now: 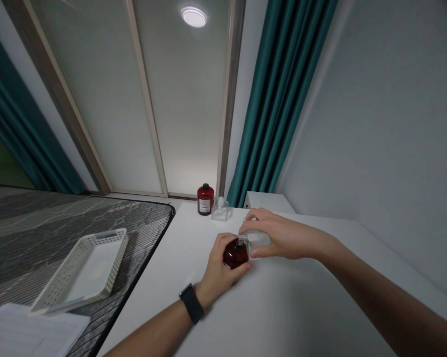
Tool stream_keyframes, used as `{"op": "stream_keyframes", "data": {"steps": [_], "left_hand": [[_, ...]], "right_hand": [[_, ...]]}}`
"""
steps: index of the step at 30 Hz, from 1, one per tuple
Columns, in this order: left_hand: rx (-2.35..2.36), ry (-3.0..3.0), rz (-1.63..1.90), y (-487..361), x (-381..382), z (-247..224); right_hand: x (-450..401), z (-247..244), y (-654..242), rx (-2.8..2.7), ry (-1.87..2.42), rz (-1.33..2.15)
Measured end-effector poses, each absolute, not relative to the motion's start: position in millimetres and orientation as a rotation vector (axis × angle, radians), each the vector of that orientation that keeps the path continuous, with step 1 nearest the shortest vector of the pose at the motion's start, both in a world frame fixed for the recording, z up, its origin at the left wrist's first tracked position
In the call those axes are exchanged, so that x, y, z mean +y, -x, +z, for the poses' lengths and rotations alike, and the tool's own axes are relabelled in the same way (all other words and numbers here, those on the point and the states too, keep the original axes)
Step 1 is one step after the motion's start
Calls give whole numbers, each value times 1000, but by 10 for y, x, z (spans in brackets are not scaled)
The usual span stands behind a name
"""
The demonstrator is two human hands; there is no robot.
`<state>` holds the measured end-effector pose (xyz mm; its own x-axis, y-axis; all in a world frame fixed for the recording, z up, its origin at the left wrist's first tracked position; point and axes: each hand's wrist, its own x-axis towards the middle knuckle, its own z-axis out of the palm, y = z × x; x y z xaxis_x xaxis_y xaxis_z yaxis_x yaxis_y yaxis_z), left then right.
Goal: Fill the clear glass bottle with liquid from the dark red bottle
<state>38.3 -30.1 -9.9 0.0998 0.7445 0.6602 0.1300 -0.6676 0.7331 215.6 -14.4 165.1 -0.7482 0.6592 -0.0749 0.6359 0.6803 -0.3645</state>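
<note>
On the white table, my left hand is wrapped round a dark red bottle with an open neck. My right hand grips a clear bottle tilted on its side, its mouth at the neck of the red bottle. Whether anything flows between them is too small to tell. Farther back stands a second red bottle with a black cap and a white label. Beside it is a clear, transparent item, its details blurred.
To the left, a white perforated basket and white papers lie on a grey patterned surface with a black edge. A white cabinet stands behind the table, near a teal curtain. A wall is at the right.
</note>
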Motion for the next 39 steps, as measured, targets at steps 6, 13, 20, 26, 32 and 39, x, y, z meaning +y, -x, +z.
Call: {"op": "stream_keyframes", "data": {"steps": [6, 13, 20, 26, 32, 39], "left_hand": [[843, -1894, 1605, -380, -295, -111], [847, -1894, 1602, -378, -297, -115], [860, -1864, 1590, -381, -310, -112], [874, -1846, 1573, -380, -309, -127], [849, -1871, 1597, -384, -300, -131], [850, -1880, 1602, -384, -304, -119]], "right_hand": [[-135, 1636, -2161, -2823, 1092, 572], [-143, 1642, -2165, -2828, 1098, 562], [-134, 1639, -2162, -2836, 1102, 571], [-134, 1634, -2162, -2828, 1108, 577], [-131, 1641, -2159, -2825, 1089, 572], [-145, 1664, -2148, -2831, 1110, 584]]}}
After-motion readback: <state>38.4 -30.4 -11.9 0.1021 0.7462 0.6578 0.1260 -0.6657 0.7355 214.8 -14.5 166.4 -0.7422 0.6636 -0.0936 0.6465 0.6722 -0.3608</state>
